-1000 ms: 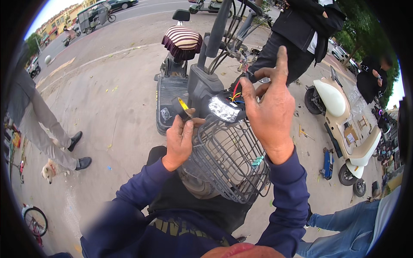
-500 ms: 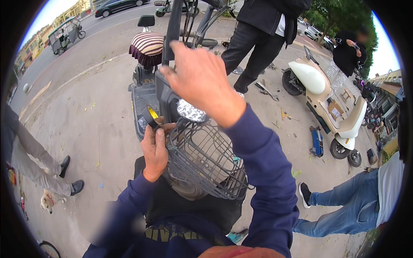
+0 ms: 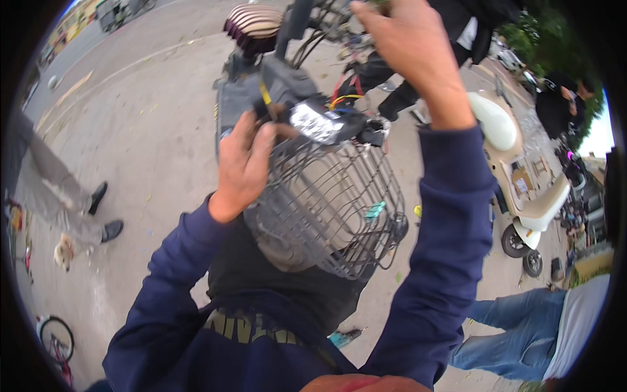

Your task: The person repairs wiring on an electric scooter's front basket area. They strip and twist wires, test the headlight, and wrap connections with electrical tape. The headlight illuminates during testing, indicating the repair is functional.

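An electric scooter with a black wire basket (image 3: 284, 171) stands before me. My left hand (image 3: 243, 163) is closed on a roll of black tape (image 3: 262, 95) with a yellow core, left of the silvery headlight (image 3: 316, 121); the roll is blurred. Red and yellow wires (image 3: 348, 97) stick out behind the headlight beside black wrapped parts. My right hand (image 3: 415, 49) is raised at the top edge, near the scooter's cables and handlebar (image 3: 330, 16). Its thumb points left; its other fingers are cut off or hidden, so its hold cannot be told.
A striped seat cover (image 3: 253, 27) is on the scooter. At the right stand a cream scooter (image 3: 522, 166) and a person in jeans (image 3: 522, 320). Another person in dark clothes is behind the handlebar. At the left are a person in grey trousers (image 3: 55, 163) and a pale dog (image 3: 64, 251).
My right hand has moved up and right, away from the headlight. The view has shifted, and wires behind the headlight now show. The tape roll stays in my left hand, turned edge-on.
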`<state>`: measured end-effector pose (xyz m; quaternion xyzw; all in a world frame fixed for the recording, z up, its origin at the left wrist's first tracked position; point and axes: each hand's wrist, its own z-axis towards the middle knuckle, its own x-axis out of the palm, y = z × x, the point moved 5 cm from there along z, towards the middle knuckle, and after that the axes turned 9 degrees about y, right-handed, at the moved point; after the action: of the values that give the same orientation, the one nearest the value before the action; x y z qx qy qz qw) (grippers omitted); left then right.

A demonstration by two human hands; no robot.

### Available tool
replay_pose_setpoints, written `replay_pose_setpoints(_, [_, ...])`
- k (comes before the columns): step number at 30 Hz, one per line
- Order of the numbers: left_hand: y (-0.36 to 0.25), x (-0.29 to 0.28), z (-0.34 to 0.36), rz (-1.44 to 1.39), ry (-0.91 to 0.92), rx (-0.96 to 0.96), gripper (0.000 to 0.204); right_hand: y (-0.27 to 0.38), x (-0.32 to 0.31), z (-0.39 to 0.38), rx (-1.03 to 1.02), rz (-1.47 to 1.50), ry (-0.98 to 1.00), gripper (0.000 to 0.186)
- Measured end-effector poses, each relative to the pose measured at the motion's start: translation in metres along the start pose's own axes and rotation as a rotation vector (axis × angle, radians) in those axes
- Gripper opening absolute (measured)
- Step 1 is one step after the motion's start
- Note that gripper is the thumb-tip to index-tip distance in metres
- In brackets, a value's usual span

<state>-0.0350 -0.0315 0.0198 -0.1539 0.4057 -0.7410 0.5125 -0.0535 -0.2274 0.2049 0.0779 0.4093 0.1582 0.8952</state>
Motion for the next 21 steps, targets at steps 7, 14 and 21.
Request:
replay_pose_setpoints(7, [-0.025,-0.008,0.008,-0.085,0.136,-0.029,0.036,0.009,0.061,-0.108,0.287,0.667,0.294,0.029])
replay_pose_setpoints(14, [-0.038,0.009,0.015,-0.077,0.245,-0.058,0.031,0.025,0.064,-0.129,0.136,0.735,0.006,0.026])
replay_pose_setpoints(21, [-0.038,0.012,0.023,0.154,0.304,-0.013,0.018,0.023,0.057,-0.129,0.091,0.641,-0.07,0.02])
